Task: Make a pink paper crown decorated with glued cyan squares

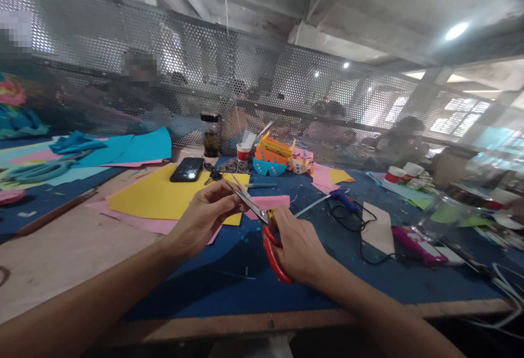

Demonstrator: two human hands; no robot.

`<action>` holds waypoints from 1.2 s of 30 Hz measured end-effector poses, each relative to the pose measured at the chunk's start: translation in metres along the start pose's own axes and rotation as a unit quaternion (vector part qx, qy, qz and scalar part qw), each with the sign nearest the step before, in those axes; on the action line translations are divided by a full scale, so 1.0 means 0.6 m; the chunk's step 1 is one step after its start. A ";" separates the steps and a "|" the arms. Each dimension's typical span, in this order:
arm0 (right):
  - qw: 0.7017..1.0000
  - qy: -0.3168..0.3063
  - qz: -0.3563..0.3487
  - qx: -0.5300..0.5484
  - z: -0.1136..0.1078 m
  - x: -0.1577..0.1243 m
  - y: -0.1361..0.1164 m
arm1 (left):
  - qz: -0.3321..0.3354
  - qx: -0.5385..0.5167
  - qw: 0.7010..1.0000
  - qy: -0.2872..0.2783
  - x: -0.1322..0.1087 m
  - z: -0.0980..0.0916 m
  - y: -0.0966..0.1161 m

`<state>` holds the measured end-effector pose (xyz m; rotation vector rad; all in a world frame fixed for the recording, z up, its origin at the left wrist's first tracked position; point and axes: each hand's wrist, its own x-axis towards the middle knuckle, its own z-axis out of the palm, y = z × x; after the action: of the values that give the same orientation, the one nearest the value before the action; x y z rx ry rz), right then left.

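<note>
My right hand [297, 246] is closed through the red handles of a pair of scissors [262, 227], whose metal blades point up and left toward my left hand. My left hand [207, 213] has its fingers pinched together right at the blade tips; whatever it pinches is too small to make out. Both hands hover above the blue mat [254, 270] near the table's front edge. Just behind them lie a yellow paper sheet [158, 197] and a pink sheet [268, 202].
A black phone [187, 169], keys, a dark jar [210, 135], a red cup [244, 152] and folded paper boats [274, 160] stand further back. A blue glue gun [346, 201] with black cable lies right. Blue paper sheets are at the left. A perforated metal screen with people behind it borders the table.
</note>
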<state>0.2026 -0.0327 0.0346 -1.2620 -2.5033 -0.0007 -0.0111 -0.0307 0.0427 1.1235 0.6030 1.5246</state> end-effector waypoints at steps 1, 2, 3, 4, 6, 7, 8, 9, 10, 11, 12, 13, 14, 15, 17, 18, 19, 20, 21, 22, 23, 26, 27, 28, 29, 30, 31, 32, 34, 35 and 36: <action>1.000 -0.002 0.002 0.001 -0.001 0.000 0.000 | 0.000 -0.001 1.000 -0.001 0.000 0.000 0.000; 1.000 -0.004 0.003 0.002 -0.001 0.000 0.000 | -0.001 -0.003 1.000 -0.001 0.000 -0.001 0.000; 1.000 -0.006 0.005 0.003 -0.002 0.000 0.000 | -0.001 -0.004 1.000 0.000 0.000 -0.001 0.000; 1.000 -0.008 0.006 0.004 -0.003 0.000 -0.001 | -0.002 -0.004 1.000 0.000 0.000 -0.001 -0.001; 1.000 -0.010 0.008 0.004 -0.004 0.000 -0.002 | -0.005 -0.004 1.000 0.002 0.001 -0.002 -0.001; 1.000 -0.010 0.009 0.003 -0.005 -0.001 -0.002 | -0.006 -0.004 1.000 0.003 0.001 -0.002 -0.001; 1.000 -0.010 0.010 0.002 -0.005 -0.001 -0.003 | -0.007 -0.003 1.000 0.005 0.001 -0.002 -0.001; 1.000 -0.010 0.010 0.002 -0.005 -0.001 -0.003 | -0.007 -0.002 1.000 0.007 0.001 -0.002 -0.002; 1.000 -0.009 0.010 0.002 -0.005 -0.001 -0.003 | -0.006 -0.001 1.000 0.007 0.001 -0.002 -0.002; 1.000 -0.008 0.010 0.003 -0.005 -0.001 -0.003 | -0.006 -0.001 1.000 0.006 0.001 -0.002 -0.002; 1.000 -0.005 0.009 0.004 -0.004 -0.001 -0.003 | -0.006 -0.002 1.000 0.005 0.001 -0.002 -0.002; 1.000 -0.003 0.009 0.006 -0.004 -0.001 -0.003 | -0.005 -0.002 1.000 0.003 0.000 -0.001 -0.001; 1.000 -0.002 0.009 0.008 -0.003 -0.001 -0.003 | -0.004 -0.002 1.000 0.002 0.000 -0.001 -0.001; 1.000 -0.001 0.009 0.009 -0.002 -0.001 -0.003 | -0.004 -0.002 1.000 0.003 0.000 -0.001 -0.001; 1.000 0.001 0.010 0.012 -0.001 -0.002 -0.002 | -0.002 0.000 1.000 0.007 0.000 0.000 -0.001; 1.000 0.001 0.010 0.013 -0.001 -0.002 -0.002 | -0.001 0.000 1.000 0.008 0.000 0.000 0.000; 1.000 0.001 0.010 0.013 -0.001 -0.002 -0.002 | -0.001 0.001 1.000 0.009 0.000 0.000 0.000; 1.000 0.001 0.010 0.013 -0.001 -0.002 -0.002 | -0.002 0.001 1.000 0.009 0.000 0.000 0.000; 1.000 0.001 0.009 0.013 -0.001 -0.002 -0.002 | -0.003 0.001 1.000 0.008 0.000 0.000 0.000; 1.000 0.001 0.009 0.012 -0.001 -0.002 -0.002 | -0.003 0.001 1.000 0.006 0.000 0.000 0.000; 1.000 0.002 0.008 0.011 -0.001 -0.002 -0.002 | -0.004 0.000 1.000 0.004 0.000 0.000 -0.001; 1.000 0.002 0.010 0.012 -0.002 -0.003 -0.003 | -0.004 -0.003 1.000 -0.002 0.000 -0.001 -0.001; 1.000 0.001 0.011 0.012 -0.002 -0.003 -0.004 | -0.004 -0.005 1.000 -0.004 0.000 -0.001 -0.001; 1.000 0.000 0.012 0.012 -0.003 -0.003 -0.004 | -0.003 -0.006 1.000 -0.005 0.000 -0.001 -0.001; 1.000 -0.001 0.013 0.011 -0.003 -0.003 -0.004 | -0.002 -0.005 1.000 -0.006 0.000 -0.001 -0.001; 1.000 -0.002 0.013 0.010 -0.003 -0.003 -0.005 | -0.003 -0.004 1.000 -0.006 -0.001 -0.001 -0.001; 1.000 -0.004 0.013 0.009 -0.003 -0.002 -0.005 | -0.003 -0.002 1.000 -0.005 -0.001 -0.001 -0.001; 1.000 -0.006 0.012 0.007 -0.003 -0.002 -0.004 | -0.003 0.000 1.000 -0.003 -0.001 -0.001 0.000; 1.000 -0.009 0.009 0.001 -0.003 -0.001 -0.004 | -0.004 0.002 1.000 0.001 -0.001 -0.001 0.000; 1.000 -0.010 0.007 -0.003 -0.002 -0.001 -0.003 | -0.004 0.003 1.000 0.003 -0.001 -0.001 0.000; 1.000 -0.010 0.003 -0.006 -0.002 0.000 -0.002 | -0.005 0.004 1.000 0.003 -0.001 -0.001 0.000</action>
<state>0.2019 -0.0340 0.0360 -1.2806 -2.5192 -0.0028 -0.0119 -0.0312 0.0420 1.1206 0.6182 1.5190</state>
